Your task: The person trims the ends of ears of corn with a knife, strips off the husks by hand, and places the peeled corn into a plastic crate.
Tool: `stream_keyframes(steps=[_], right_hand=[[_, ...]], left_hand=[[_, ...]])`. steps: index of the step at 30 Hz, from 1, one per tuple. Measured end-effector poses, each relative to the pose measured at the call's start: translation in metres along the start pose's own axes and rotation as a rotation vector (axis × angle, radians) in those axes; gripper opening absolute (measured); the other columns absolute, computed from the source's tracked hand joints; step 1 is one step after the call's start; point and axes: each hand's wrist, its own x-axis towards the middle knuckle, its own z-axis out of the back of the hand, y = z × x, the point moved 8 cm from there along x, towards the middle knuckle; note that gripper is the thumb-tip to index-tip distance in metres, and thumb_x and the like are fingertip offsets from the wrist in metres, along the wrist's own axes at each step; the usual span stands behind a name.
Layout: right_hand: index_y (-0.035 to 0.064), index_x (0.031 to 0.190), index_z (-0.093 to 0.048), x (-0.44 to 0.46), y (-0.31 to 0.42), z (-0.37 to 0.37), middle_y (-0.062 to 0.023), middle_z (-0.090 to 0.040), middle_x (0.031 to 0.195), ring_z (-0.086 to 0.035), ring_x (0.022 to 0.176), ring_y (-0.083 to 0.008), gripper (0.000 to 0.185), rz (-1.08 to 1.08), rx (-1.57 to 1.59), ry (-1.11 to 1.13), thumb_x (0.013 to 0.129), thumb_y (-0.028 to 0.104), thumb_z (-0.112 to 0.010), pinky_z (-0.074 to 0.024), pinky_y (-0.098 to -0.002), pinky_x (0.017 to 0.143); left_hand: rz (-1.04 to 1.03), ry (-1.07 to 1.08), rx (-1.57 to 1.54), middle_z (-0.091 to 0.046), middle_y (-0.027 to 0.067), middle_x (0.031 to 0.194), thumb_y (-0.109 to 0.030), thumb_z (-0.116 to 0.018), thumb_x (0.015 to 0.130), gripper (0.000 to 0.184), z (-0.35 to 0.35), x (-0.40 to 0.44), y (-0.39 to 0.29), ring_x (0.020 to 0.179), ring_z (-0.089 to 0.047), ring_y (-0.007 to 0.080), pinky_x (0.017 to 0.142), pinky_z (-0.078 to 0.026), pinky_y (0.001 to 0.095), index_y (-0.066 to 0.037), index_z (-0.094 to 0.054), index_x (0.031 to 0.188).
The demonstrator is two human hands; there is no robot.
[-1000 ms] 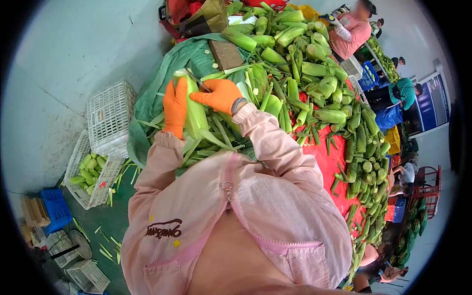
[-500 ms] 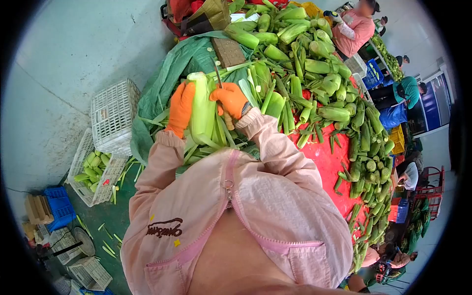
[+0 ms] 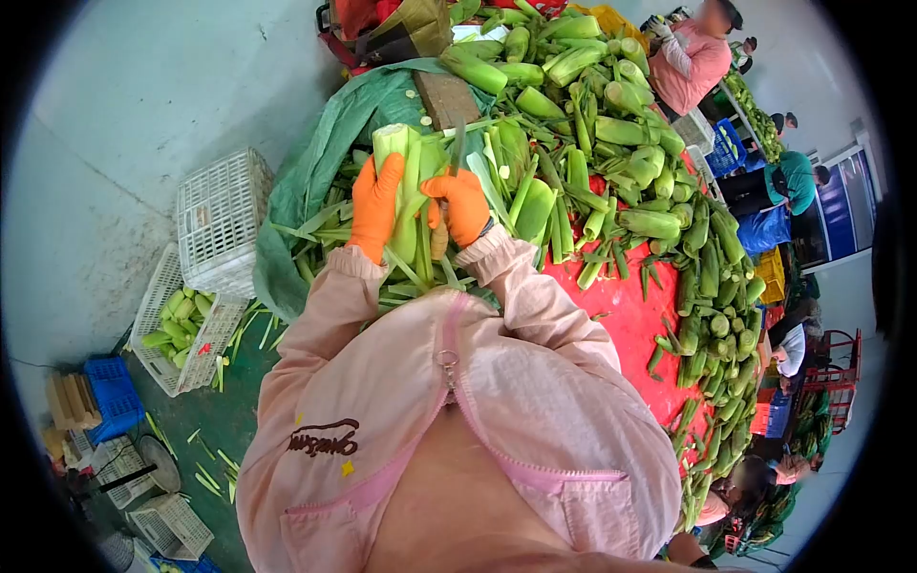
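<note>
My left hand (image 3: 375, 205), in an orange glove, is wrapped round an ear of corn (image 3: 406, 234) in green husk. The cut, pale end of the ear points away from me. Beside it my right hand (image 3: 461, 202), gloved alike, grips a knife (image 3: 438, 241) by its wooden handle, with the blade upright above the fist. Some husk leaves stand out from the ear between the two hands; whether my right fingers pinch one, I cannot tell. Beyond the hands lies a wooden block (image 3: 445, 99) on green sheeting (image 3: 315, 177), among loose husk leaves.
A big heap of corn ears (image 3: 650, 222) spreads to the right over a red sheet (image 3: 621, 310). At left stand an upturned white crate (image 3: 224, 215) and another white crate (image 3: 158, 358) holding trimmed ears. Co-workers, one in a pink top (image 3: 690, 72), are at the far right.
The ear has turned, and a husk leaf now stands away from it towards my right hand. My left hand has shifted right. The right hand and knife have moved slightly right and nearer to me.
</note>
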Motion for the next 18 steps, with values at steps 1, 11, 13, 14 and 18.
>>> stream_keyframes(steps=[1,11,13,14,18], right_hand=[[-0.0004,0.075,-0.06,-0.003,0.001,0.003,-0.0085,-0.055,0.056,-0.051,0.042,-0.0192,0.015,0.029,0.041,-0.017,0.08,0.013,-0.061,-0.0437,-0.031,0.046],[0.0006,0.072,-0.059,-0.009,0.011,0.104,-0.0096,-0.055,0.055,-0.049,0.041,-0.0198,0.022,0.121,0.131,-0.235,0.081,0.021,-0.06,-0.0419,-0.0308,0.043],[-0.0032,0.086,-0.062,-0.004,0.011,0.102,-0.0081,-0.059,0.064,-0.049,0.042,-0.0175,0.027,-0.078,-0.301,-0.292,0.083,0.024,-0.066,-0.042,-0.0293,0.043],[-0.0062,0.095,-0.063,0.013,-0.003,0.107,-0.008,-0.062,0.07,-0.053,0.046,-0.0162,0.045,-0.139,-0.45,-0.285,0.084,0.036,-0.069,-0.0446,-0.0293,0.046],[-0.0036,0.102,-0.065,0.011,0.032,0.026,-0.009,-0.067,0.088,-0.06,0.056,-0.0152,0.058,0.038,-0.646,-0.105,0.079,0.049,-0.073,-0.0486,-0.0274,0.051]], left_hand=[[0.002,0.0,-0.014,-0.063,0.0046,0.109,-0.043,-0.063,0.094,0.05,0.0,0.002,0.002,0.093,-0.057,0.0129,0.084,-0.045,0.0277,-0.002,-0.059,0.122],[0.134,-0.373,-0.296,-0.068,0.0127,0.106,-0.061,-0.05,0.093,0.065,0.124,0.047,0.039,0.093,-0.066,0.0227,0.08,-0.053,0.0341,-0.001,-0.063,0.115],[0.066,-0.325,0.016,-0.068,0.0122,0.104,-0.057,-0.053,0.093,0.061,0.124,0.046,0.028,0.092,-0.065,0.0218,0.08,-0.052,0.0337,-0.001,-0.063,0.114],[-0.017,-0.269,0.322,-0.069,0.0116,0.102,-0.053,-0.057,0.093,0.057,0.117,0.046,0.013,0.091,-0.065,0.021,0.079,-0.051,0.0332,-0.001,-0.063,0.114],[-0.224,-0.351,0.537,-0.069,0.0098,0.098,-0.044,-0.069,0.088,0.052,0.072,0.022,-0.014,0.086,-0.064,0.0194,0.079,-0.049,0.0316,0.0,-0.063,0.116]])
